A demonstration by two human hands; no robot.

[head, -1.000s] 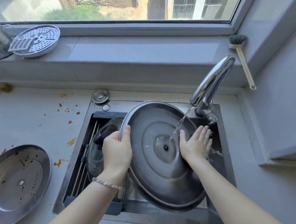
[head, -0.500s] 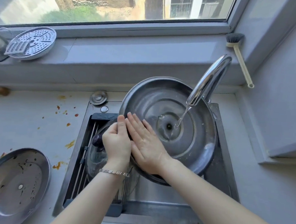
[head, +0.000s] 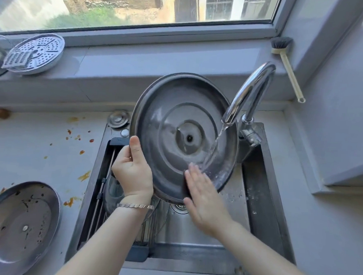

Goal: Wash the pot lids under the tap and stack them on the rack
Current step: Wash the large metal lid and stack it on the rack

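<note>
A large steel pot lid is held tilted over the sink, its inner side toward me. My left hand grips its left rim, thumb on the inside. My right hand lies flat with fingers together against the lid's lower right, where the stream from the chrome tap lands. A glass lid rests on the black roll-up rack over the sink's left side, partly hidden by my left arm. A second steel lid, spotted with food, lies inner side up on the counter at the lower left.
The steel sink has its drain below the lid. Orange food spatter marks the counter. On the sill sit a perforated steamer plate at the left and a long-handled dish brush at the right.
The lid has turned so the stream now lands on its lower right instead of near the centre. My right hand slid from beside my left hand to the lid's lower right edge.
</note>
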